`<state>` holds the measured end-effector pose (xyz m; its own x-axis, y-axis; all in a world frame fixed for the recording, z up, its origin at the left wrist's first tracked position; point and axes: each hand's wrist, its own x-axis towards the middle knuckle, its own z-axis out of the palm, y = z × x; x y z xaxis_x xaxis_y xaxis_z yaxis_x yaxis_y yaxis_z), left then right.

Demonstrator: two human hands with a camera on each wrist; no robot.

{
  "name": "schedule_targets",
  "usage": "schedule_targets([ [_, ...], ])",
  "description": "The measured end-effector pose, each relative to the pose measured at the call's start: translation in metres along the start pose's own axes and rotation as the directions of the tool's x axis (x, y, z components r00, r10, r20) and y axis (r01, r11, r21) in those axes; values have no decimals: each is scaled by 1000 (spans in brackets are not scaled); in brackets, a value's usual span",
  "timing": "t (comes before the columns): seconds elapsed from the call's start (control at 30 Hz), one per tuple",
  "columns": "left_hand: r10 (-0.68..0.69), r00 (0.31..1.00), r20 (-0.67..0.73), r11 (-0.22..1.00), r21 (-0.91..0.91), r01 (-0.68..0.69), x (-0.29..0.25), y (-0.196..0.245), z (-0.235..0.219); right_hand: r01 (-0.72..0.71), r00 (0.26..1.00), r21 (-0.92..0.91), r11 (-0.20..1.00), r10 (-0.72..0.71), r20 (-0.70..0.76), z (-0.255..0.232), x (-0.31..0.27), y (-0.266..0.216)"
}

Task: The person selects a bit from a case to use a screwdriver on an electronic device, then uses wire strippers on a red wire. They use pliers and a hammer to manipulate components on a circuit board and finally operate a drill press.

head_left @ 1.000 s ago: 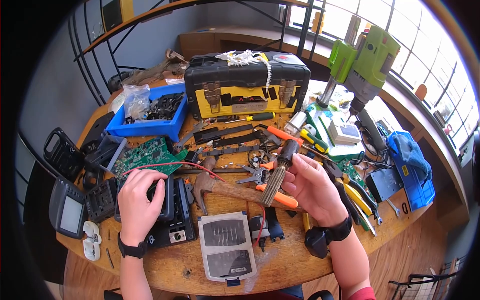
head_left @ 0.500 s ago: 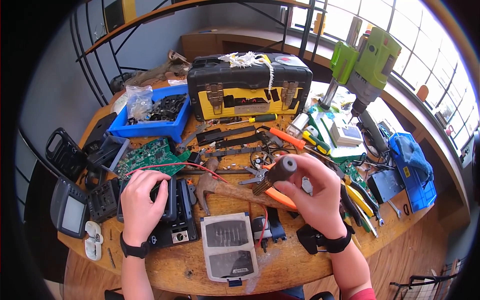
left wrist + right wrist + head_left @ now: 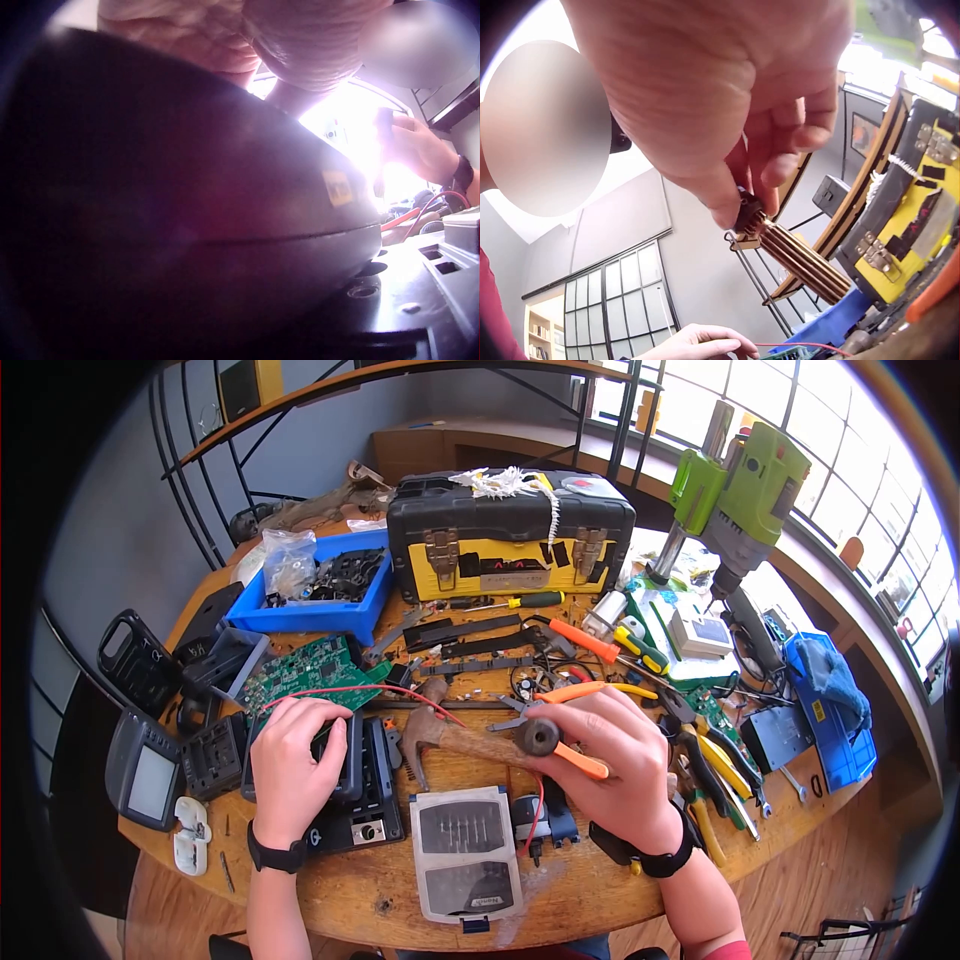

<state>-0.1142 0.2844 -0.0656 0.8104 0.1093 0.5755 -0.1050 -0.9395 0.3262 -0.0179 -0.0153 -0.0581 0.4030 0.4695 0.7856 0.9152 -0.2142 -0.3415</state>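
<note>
My right hand (image 3: pixel 615 760) pinches the ribbed brass-coloured cylinder with a dark cap (image 3: pixel 538 738), just above the wooden-handled hammer (image 3: pixel 470 740). Left of that hammer, my left hand (image 3: pixel 290 765) grips the black plastic device housing (image 3: pixel 350 800).
</note>
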Motion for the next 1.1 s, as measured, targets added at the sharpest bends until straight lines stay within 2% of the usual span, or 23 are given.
schedule_targets([
  [0.1,17,1000,1,1000,10,-17,0,-3,1,-166,986,-31,986,165,-23,0,-1,5],
  [0.13,14,1000,-2,1000,6,-14,0,-4,1,-306,952,-30,951,306,-25,1,-1,2],
  [0.2,1,1000,-11,1000,-6,-1,-1,-4,1,-376,926,-46,925,377,1,3,7,4],
  [0.33,24,999,-34,1000,20,-24,-2,-7,3,-366,905,-212,906,400,147,10,35,11],
  [0.4,40,998,-56,999,28,-39,-3,-8,3,-423,824,-299,855,501,266,15,59,12],
  [0.43,43,997,-59,999,28,-41,-3,-9,4,-415,827,-302,858,494,266,20,67,15],
  [0.5,48,996,-71,999,21,-46,-4,-11,6,-62,890,-448,892,252,380,37,74,25],
  [0.53,57,995,-84,998,24,-55,-5,-12,7,-55,891,-455,889,249,380,48,77,27],
  [0.6,77,991,-108,997,23,-75,-4,-14,7,80,738,-609,789,363,568,72,82,27],
  [0.67,87,990,-111,996,38,-83,-5,-14,7,190,700,-607,771,327,635,91,80,24],
  [0.7,90,989,-121,996,35,-87,-5,-14,8,218,721,-627,748,310,620,100,77,23],
  [0.73,94,987,-129,995,29,-91,-5,-14,8,218,719,-582,783,274,639,103,73,21],
  [0.83,80,991,-112,997,19,-78,-5,-13,8,212,709,-644,735,338,619,102,68,20],
  [0.9,90,990,-106,996,18,-88,-4,-14,9,160,820,-619,769,245,517,93,58,24],
  [0.93,83,991,-107,997,11,-82,-5,-14,9,109,797,-610,785,297,525,75,61,14],
  [1.0,82,992,-99,997,4,-82,-6,-13,8,-29,857,-505,863,282,432,43,54,19],
  [1.07,88,991,-99,996,12,-87,-6,-12,7,-141,849,-475,869,352,393,1,45,16],
  [1.1,86,992,-93,996,10,-85,-6,-12,6,-161,859,-515,842,377,346,-21,36,20],
])
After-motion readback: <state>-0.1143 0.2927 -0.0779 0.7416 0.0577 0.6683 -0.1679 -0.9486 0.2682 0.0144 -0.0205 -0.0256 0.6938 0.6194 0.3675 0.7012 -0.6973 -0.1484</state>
